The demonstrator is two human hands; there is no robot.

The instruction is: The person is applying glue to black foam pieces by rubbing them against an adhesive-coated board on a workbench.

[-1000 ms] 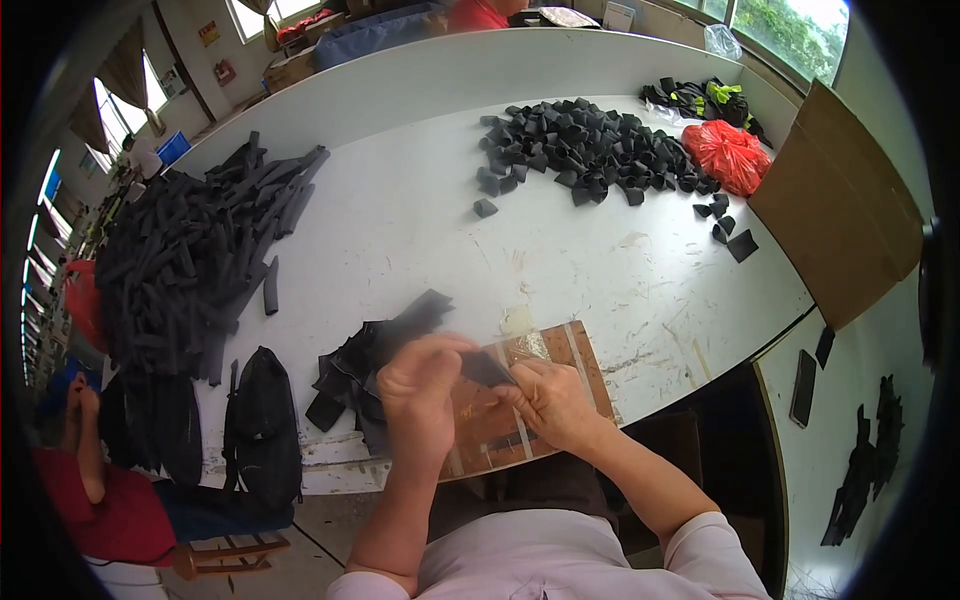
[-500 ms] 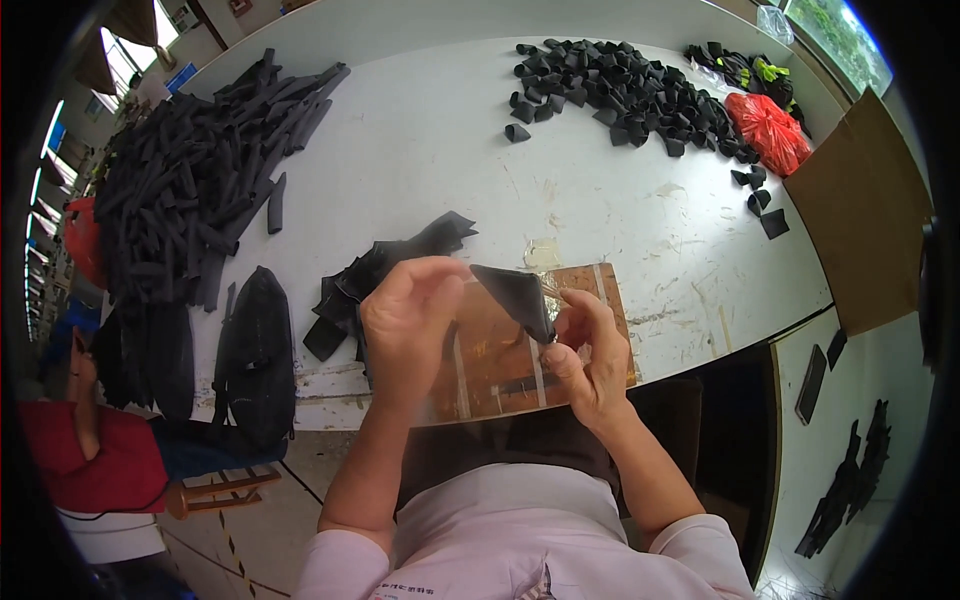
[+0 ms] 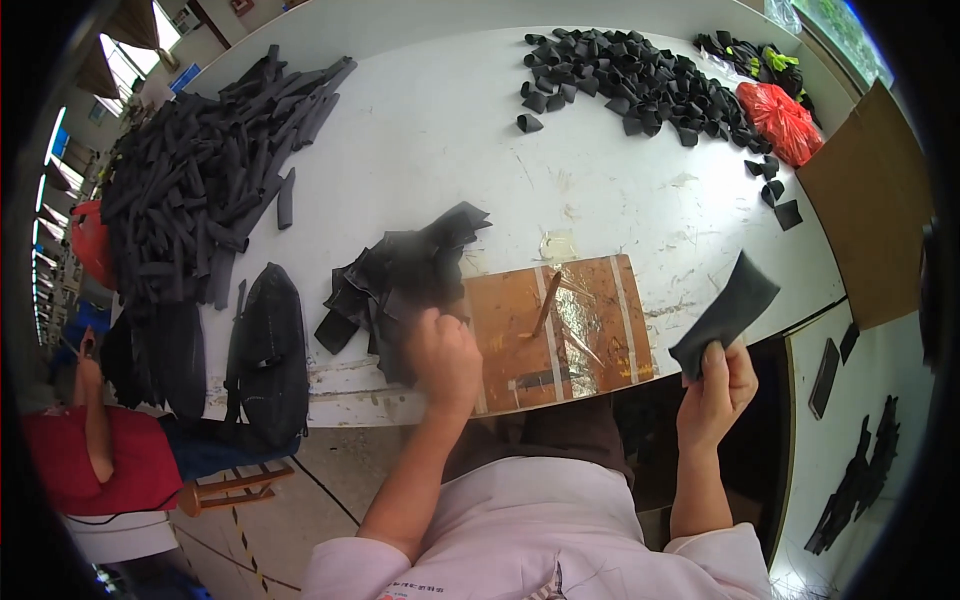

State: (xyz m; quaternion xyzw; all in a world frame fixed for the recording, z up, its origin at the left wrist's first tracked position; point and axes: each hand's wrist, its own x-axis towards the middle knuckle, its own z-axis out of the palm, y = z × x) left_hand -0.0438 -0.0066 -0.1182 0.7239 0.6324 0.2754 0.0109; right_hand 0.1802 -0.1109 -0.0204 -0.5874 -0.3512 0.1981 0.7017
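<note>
My right hand (image 3: 712, 395) is out to the right of the board, past the table's front edge. Between its thumb and fingers is a black fabric piece (image 3: 728, 310), held up by its lower end. My left hand (image 3: 447, 362) is at the near right side of a small heap of black fabric pieces (image 3: 400, 265). Its fingers are curled in among the dark cloth; blur hides what they grip. Between the hands lies a brown board (image 3: 610, 300) with clear tape and pale strips. A thin wooden stick (image 3: 546, 305) rises at a slant from it.
A big pile of dark strips (image 3: 190, 190) covers the table's left. Black folded pieces (image 3: 640, 85) are heaped at the far right, beside a red plastic bag (image 3: 780, 122) and cardboard (image 3: 868, 205). A black bag-like item (image 3: 270, 350) lies front left. A co-worker's red sleeve (image 3: 70, 455) is nearby.
My right hand has swung right, carrying the black piece away from the board. My left hand has let go of nothing visible and moved down to the small heap. The stick is uncovered.
</note>
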